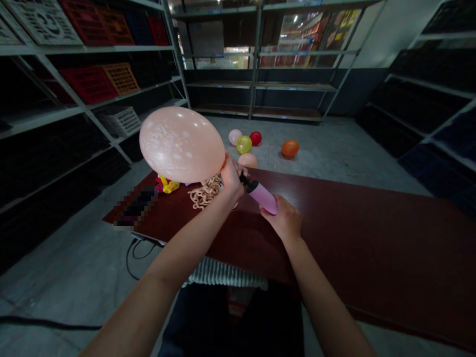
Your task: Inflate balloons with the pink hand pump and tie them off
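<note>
A large peach balloon [181, 145] with white print floats inflated above the dark red table [372, 233]. My left hand [231, 178] is closed around the balloon's neck, pinching it onto the black nozzle of a pink hand pump [262, 195]. My right hand [284, 219] wraps around the pump's near end. Both hands hover just over the table, near its far edge.
A pile of uninflated peach balloons [204, 192] and some bright ones [168, 185] lie on the table. Several inflated balloons, including an orange one [290, 148], sit on the floor beyond. Metal shelving [85, 79] with crates lines the left; more racks stand behind and right. A cable [137, 253] trails down left.
</note>
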`<control>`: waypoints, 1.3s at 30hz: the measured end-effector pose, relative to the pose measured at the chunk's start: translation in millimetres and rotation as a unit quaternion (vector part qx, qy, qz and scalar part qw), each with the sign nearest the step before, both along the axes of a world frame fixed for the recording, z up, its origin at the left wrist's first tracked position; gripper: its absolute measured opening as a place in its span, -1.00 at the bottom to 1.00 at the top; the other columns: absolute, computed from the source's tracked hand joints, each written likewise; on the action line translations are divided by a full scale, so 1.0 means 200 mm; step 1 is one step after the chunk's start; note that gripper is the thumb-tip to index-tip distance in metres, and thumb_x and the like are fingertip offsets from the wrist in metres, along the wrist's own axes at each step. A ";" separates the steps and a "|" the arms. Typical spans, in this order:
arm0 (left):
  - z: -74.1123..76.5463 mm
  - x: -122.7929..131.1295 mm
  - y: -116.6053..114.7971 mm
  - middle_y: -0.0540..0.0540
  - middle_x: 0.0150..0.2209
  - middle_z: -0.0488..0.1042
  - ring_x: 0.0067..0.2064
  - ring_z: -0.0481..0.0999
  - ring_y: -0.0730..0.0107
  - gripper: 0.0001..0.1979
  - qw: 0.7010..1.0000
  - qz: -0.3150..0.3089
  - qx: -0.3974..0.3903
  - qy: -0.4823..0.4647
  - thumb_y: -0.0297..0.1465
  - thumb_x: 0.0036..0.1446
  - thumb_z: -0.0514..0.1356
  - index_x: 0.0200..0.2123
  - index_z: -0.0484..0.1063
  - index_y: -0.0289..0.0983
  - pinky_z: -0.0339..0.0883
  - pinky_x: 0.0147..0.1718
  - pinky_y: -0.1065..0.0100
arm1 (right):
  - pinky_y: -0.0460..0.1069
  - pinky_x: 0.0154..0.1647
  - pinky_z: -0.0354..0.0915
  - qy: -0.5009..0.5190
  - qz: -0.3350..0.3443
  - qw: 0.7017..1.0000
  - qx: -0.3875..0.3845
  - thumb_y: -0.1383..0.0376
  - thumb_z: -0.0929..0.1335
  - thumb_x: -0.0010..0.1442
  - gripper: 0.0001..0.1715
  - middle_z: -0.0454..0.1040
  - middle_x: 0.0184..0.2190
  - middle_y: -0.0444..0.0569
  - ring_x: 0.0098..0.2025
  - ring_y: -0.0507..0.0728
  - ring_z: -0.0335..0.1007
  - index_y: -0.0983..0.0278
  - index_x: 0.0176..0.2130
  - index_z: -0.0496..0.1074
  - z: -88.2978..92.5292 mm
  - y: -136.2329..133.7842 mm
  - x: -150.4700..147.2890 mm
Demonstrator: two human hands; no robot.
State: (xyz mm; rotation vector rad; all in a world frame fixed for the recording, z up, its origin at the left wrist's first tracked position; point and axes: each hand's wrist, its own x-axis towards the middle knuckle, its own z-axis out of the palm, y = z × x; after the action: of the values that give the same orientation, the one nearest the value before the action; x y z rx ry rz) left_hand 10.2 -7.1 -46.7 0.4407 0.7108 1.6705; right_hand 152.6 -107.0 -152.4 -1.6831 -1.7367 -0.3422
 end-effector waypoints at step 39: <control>0.08 -0.56 0.21 0.14 -0.72 -0.07 -0.73 -0.04 0.59 -0.44 0.989 0.127 -0.042 -0.061 -0.14 0.43 0.05 -0.58 -0.04 -0.24 -0.05 -0.70 0.45 | -0.02 -0.35 0.22 -0.070 0.041 0.997 -0.015 0.06 0.42 0.20 -0.61 0.61 -0.32 0.00 -0.33 0.14 0.53 0.25 -0.08 0.49 0.01 0.00 -0.06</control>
State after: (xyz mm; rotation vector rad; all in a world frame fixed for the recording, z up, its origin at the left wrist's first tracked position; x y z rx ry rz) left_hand -102.1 34.9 -31.0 0.1921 0.7668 1.8804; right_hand 140.1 -107.6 -150.5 -1.6370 -1.9164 -0.4077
